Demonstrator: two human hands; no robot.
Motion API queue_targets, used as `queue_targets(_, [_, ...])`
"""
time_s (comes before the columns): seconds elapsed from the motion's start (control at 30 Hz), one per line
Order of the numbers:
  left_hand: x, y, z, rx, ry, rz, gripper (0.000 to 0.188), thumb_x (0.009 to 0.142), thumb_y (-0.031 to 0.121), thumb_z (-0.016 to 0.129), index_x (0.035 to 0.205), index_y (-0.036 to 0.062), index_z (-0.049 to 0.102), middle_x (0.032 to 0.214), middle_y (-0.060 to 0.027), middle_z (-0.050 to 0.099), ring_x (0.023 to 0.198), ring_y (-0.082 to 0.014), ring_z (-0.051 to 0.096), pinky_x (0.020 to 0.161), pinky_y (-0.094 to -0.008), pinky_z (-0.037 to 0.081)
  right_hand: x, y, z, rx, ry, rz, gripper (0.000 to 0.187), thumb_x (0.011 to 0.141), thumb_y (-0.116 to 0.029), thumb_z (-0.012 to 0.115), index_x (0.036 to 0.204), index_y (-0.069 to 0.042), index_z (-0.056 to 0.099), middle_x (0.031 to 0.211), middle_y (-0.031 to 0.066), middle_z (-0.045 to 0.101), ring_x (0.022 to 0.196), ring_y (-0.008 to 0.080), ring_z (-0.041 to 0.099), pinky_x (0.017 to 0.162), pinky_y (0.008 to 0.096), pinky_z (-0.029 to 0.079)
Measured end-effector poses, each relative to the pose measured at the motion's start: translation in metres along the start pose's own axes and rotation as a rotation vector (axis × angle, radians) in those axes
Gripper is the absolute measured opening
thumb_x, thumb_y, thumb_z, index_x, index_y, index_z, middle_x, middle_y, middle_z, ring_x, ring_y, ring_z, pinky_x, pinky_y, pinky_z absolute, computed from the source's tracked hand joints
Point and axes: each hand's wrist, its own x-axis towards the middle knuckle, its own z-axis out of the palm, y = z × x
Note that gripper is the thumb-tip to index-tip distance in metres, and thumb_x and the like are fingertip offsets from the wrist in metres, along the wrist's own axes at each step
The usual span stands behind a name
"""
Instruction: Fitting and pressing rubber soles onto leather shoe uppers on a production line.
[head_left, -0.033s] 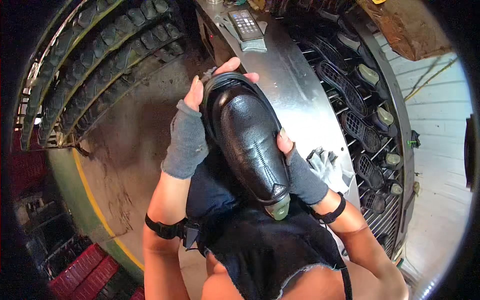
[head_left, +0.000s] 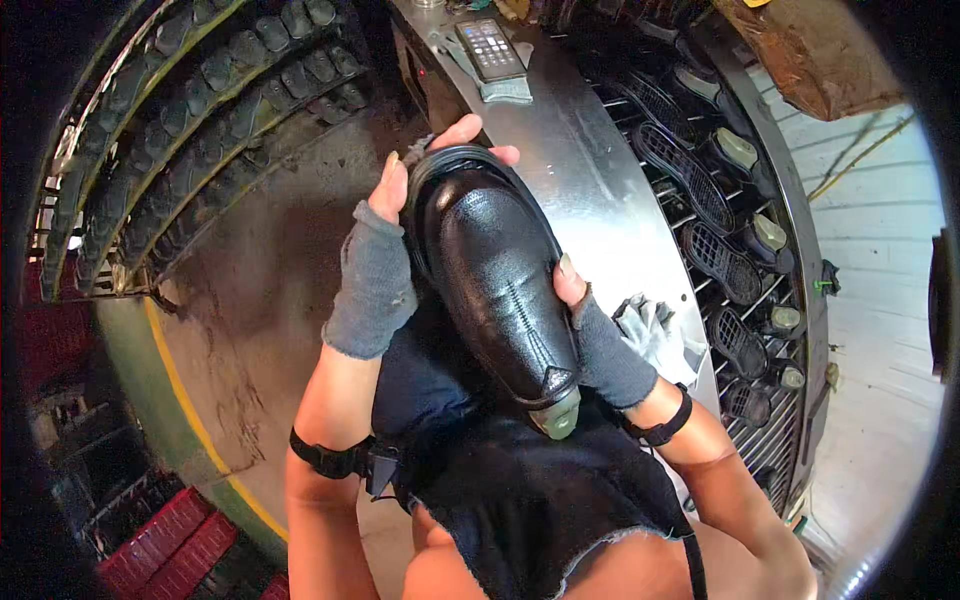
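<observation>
Black leather shoe (head_left: 495, 275) on a grey last, centre frame, toe at 11 o'clock, heel at 5, held over the lap. Left hand (head_left: 385, 255) in a grey fingerless glove grips the toe end, fingers curled over the sole rim. Right hand (head_left: 600, 340), same glove, clasps the side near the heel. Phone (head_left: 490, 48) on the steel bench (head_left: 600, 190) at 12. Shoe racks (head_left: 720, 230) at 2.

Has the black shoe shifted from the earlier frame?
No. The black shoe sits in the same spot against the metal bench, its toe near the bench edge, held by the left hand and right hand.
</observation>
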Motion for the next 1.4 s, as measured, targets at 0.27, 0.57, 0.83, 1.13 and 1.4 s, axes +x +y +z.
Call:
queue_targets(0.27, [0.002,0.003,0.003,0.061,-0.05,-0.007,0.083,0.104,0.069,0.043,0.164,0.0113,0.034,0.153,-0.0279,0.052,0.122,-0.0354,0.066,0.099,-0.0489,0.059,0.001,-0.005,0.002,-0.105,0.099,-0.022,0.078,0.103,-0.066,0.053,0.143,0.001,0.054,0.127,0.0166,0.07,0.108,0.0221,0.073,0.095,0.0333,0.061])
queue_targets(0.57, [-0.019,0.008,0.029,0.202,0.092,-0.03,0.104,0.093,0.076,0.058,0.161,0.0015,0.035,0.148,-0.0255,0.057,0.126,-0.0342,0.064,0.109,-0.046,0.053,-0.01,-0.001,-0.002,-0.08,0.071,-0.034,0.071,0.105,-0.062,0.054,0.14,0.0,0.059,0.126,0.0122,0.071,0.105,0.0168,0.071,0.093,0.0311,0.058])
queue_targets(0.83, [-0.065,0.041,0.041,0.76,0.17,0.135,0.141,0.057,0.055,0.101,0.162,-0.0031,0.027,0.148,-0.0149,0.057,0.134,-0.0244,0.057,0.119,-0.0385,0.039,-0.009,-0.025,0.033,-0.455,0.045,-0.024,0.065,0.105,-0.06,0.057,0.096,0.001,0.077,0.077,0.0042,0.072,0.079,0.0108,0.067,0.07,0.0264,0.052])
queue_targets(1.13, [-0.095,0.005,0.008,0.15,0.126,0.237,0.137,0.065,0.06,0.096,0.168,0.0257,0.013,0.146,-0.0238,0.056,0.127,-0.0375,0.062,0.107,-0.0533,0.054,-0.012,-0.02,0.005,-1.197,0.269,-0.487,0.034,0.089,-0.033,0.085,0.09,-0.002,0.07,0.071,0.0044,0.06,0.069,0.0123,0.055,0.065,0.0286,0.046])
queue_targets(1.4, [-0.088,-0.042,-0.025,-0.169,0.046,0.254,0.122,0.065,0.054,0.096,0.163,0.0279,0.027,0.147,-0.0271,0.055,0.126,-0.0417,0.062,0.103,-0.0601,0.056,-0.027,-0.006,-0.018,-0.847,-0.111,-0.548,0.046,0.096,-0.023,0.07,0.137,-0.003,0.062,0.083,0.0016,0.057,0.077,0.0116,0.056,0.074,0.0315,0.047])
